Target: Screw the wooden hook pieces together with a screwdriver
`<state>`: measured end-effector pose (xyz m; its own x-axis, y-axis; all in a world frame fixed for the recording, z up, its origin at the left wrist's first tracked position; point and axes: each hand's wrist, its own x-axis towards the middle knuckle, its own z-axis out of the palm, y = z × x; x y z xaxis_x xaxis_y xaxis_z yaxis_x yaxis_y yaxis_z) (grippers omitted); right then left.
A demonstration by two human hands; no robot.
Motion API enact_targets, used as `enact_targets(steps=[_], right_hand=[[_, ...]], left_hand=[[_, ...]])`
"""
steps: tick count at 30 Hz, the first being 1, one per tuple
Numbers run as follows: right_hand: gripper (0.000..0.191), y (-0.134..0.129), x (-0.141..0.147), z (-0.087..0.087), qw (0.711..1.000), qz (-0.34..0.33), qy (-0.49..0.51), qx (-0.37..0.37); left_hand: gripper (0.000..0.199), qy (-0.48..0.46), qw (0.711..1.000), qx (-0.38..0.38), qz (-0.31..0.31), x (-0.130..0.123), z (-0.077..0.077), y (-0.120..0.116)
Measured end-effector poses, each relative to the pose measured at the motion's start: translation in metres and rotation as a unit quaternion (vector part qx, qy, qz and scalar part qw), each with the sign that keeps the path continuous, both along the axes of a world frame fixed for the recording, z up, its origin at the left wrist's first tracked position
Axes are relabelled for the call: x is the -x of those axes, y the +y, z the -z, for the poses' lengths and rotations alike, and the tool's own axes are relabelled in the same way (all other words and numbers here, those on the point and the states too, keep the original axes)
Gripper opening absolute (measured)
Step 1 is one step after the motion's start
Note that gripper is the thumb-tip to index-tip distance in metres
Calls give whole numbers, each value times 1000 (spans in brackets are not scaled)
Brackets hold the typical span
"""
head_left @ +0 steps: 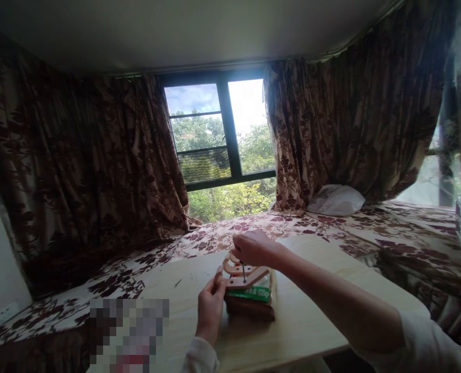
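Observation:
My right hand (255, 248) is closed in a fist above a pale wooden piece. A thin dark shaft, like a screwdriver's (243, 271), runs down from it; the handle is hidden in my fingers. Its lower end meets a hole in the angled wooden piece (236, 283). My left hand (210, 303) pinches the left end of that piece. A curved wooden part (230, 265) rises behind it. Underneath lies a packet with a green printed label (259, 294), on top of a brown block-like thing (251, 309).
A light wooden table (308, 311) carries all this. A small dark screw-like bit (178, 283) lies to the left. Beyond the table are a flower-patterned cover (238, 226), a white plastic bag (337, 199) and a window between curtains. A pixelated patch hides the lower left.

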<state>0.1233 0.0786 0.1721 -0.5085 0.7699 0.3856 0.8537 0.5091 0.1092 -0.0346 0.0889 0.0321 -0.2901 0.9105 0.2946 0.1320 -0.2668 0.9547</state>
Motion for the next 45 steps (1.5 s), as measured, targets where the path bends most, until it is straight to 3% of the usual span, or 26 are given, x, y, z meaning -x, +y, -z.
enact_targets(steps=[5, 8, 10, 14, 19, 27, 34, 39, 45], right_hand=[[26, 1, -2, 1, 1000, 2, -1, 1], [27, 1, -2, 1, 1000, 2, -2, 3], [26, 0, -1, 0, 1000, 2, -3, 5], [26, -1, 2, -1, 1000, 0, -4, 7], [27, 1, 1, 0, 1000, -2, -5, 9], [27, -2, -2, -2, 1000, 6, -7, 18], [32, 8, -1, -10, 999, 13, -22, 48], [29, 13, -7, -18, 996, -37, -37, 71], [29, 19, -8, -11, 996, -46, -35, 68]], left_hand=[[56, 36, 999, -12, -28, 6, 3, -6], [67, 88, 990, -46, -101, 10, 5, -25], [58, 142, 978, -92, -125, 7, 6, -42], [36, 272, 946, -165, -70, -15, 6, -60], [39, 389, 901, -184, -65, -39, 7, -47], [45, 491, 855, -151, -73, -51, 8, -42], [46, 529, 833, -137, -81, -50, 10, -43], [45, 539, 826, -139, -91, -52, 10, -43], [45, 542, 822, -142, -100, -53, 12, -42]])
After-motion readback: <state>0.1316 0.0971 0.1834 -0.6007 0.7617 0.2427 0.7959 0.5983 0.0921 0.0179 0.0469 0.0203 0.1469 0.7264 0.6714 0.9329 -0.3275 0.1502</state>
